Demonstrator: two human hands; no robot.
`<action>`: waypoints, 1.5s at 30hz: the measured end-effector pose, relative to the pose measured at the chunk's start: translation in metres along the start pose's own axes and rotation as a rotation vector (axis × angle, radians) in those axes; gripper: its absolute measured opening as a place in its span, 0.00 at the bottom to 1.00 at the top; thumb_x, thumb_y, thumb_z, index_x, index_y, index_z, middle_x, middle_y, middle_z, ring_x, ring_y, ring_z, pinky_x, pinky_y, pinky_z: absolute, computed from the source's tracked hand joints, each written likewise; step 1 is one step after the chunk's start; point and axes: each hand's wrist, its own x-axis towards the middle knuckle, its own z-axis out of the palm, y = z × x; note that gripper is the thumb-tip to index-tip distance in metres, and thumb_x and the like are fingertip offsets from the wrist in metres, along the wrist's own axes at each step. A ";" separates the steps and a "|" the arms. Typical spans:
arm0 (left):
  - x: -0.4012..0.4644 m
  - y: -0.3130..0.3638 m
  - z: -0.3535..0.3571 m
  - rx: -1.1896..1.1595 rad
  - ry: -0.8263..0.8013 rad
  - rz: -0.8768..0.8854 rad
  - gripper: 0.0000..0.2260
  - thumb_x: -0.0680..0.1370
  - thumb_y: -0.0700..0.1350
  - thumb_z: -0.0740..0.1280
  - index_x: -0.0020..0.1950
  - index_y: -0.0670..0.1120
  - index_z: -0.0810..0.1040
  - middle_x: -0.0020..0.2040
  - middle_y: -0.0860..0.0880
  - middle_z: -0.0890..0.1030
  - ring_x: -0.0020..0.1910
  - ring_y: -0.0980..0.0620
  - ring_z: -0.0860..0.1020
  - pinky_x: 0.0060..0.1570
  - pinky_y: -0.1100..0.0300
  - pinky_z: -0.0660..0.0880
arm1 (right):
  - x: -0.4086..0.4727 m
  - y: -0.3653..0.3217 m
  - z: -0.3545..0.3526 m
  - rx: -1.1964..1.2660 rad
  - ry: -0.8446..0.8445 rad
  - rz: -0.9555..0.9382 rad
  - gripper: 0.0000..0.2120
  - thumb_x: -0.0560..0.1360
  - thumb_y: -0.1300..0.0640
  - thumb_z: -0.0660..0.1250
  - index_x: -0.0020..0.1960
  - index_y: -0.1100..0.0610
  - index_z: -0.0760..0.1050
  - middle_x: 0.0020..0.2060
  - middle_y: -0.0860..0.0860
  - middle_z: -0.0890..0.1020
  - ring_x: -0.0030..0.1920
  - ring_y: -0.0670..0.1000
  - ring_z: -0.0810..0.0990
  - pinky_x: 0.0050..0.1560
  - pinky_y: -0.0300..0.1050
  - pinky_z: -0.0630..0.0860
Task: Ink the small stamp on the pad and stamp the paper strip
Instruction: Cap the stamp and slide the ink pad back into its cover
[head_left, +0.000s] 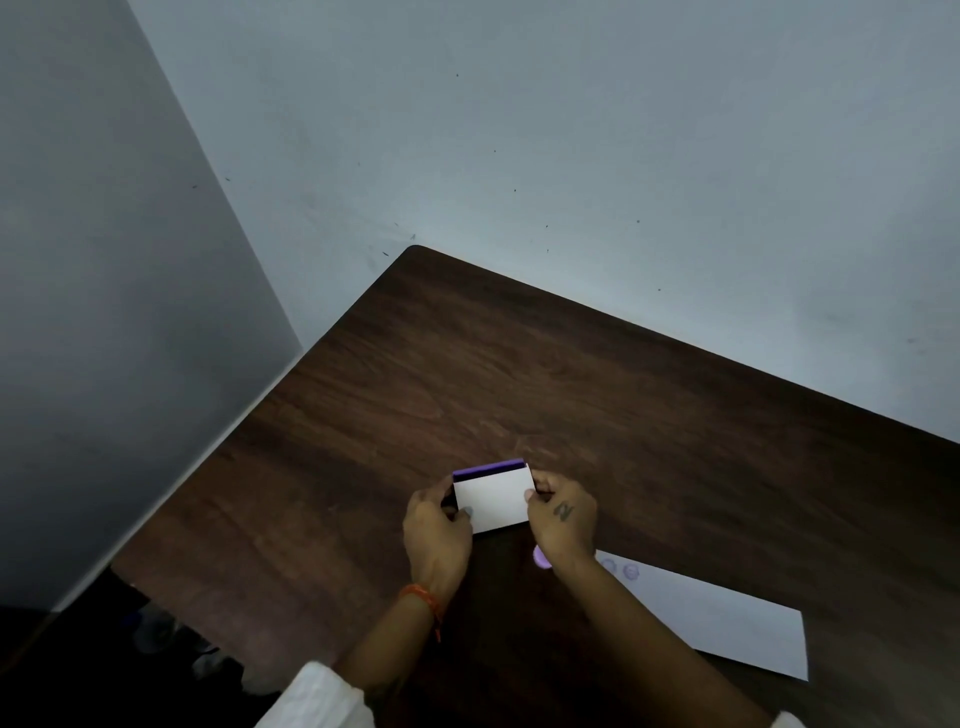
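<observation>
hands — left (436, 530), right (563, 522) — grip ink pad (492, 500) | paper strip (727, 618) on table (571, 374)

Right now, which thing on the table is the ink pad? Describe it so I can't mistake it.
Start at the dark wooden table and find the two hands near its front edge. The ink pad is the small white box with a purple top edge, held between the left hand and right hand. The paper strip, by contrast, lies flat at the right.

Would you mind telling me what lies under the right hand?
A small purple stamp peeks out beneath the right hand; the paper strip's near end runs under the wrist. The rest is covered.
</observation>
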 end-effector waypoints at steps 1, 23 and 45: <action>0.000 0.000 0.000 -0.006 -0.002 0.006 0.21 0.73 0.35 0.67 0.65 0.44 0.72 0.64 0.42 0.74 0.61 0.44 0.75 0.64 0.49 0.73 | 0.000 0.001 0.001 -0.009 0.003 -0.011 0.12 0.74 0.65 0.64 0.56 0.58 0.78 0.54 0.55 0.83 0.53 0.52 0.80 0.48 0.39 0.72; 0.012 -0.011 -0.003 -0.036 -0.015 0.024 0.16 0.72 0.37 0.70 0.60 0.43 0.78 0.59 0.43 0.81 0.56 0.46 0.78 0.60 0.55 0.73 | 0.004 0.005 0.003 -0.064 0.017 -0.072 0.10 0.73 0.62 0.67 0.54 0.57 0.79 0.50 0.54 0.84 0.48 0.49 0.81 0.46 0.37 0.72; 0.026 0.010 -0.018 0.331 0.062 0.286 0.17 0.77 0.54 0.62 0.60 0.44 0.73 0.59 0.42 0.74 0.56 0.46 0.75 0.54 0.53 0.74 | 0.004 -0.005 -0.026 -0.087 0.080 -0.301 0.11 0.77 0.51 0.60 0.53 0.55 0.76 0.45 0.51 0.79 0.48 0.51 0.79 0.42 0.37 0.71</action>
